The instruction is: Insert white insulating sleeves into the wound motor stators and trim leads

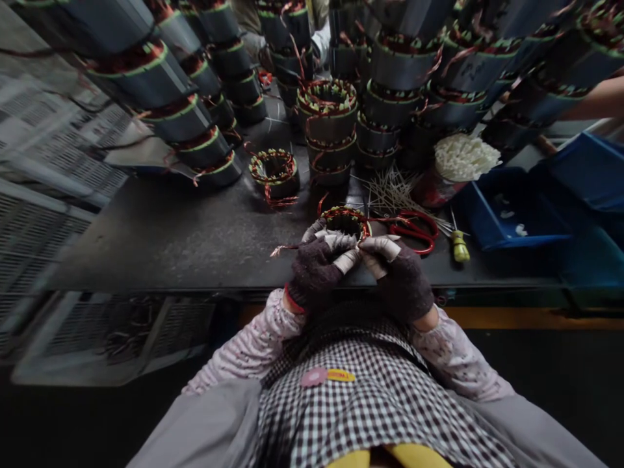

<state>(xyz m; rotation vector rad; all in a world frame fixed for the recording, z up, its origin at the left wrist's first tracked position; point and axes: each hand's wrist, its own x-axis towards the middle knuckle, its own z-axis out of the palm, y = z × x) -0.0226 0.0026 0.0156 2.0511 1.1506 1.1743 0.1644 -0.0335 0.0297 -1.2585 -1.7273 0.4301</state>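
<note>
A motor stator [363,227] wound with copper wire stands at the table's front edge, close to my body. Around its near left side, my left hand [316,270] is closed, its taped fingers along the rim. My right hand [404,276] pinches at the near right rim, its fingertips meeting those of the left; whatever is between them is too small to make out. Both hands wear dark fingerless gloves. From the stator's left side a bundle of copper lead wires [283,249] sticks out. Red-handled scissors [423,231] lie just to the right.
Tall stacks of stators [334,123] line the back, and a single stator [275,175] sits left of centre. Thin ties [394,188] lie beside a red can [433,187] of white sticks. Rightward are a yellow-handled tool [459,247] and blue bins [517,227]. Crates [39,240] stand left.
</note>
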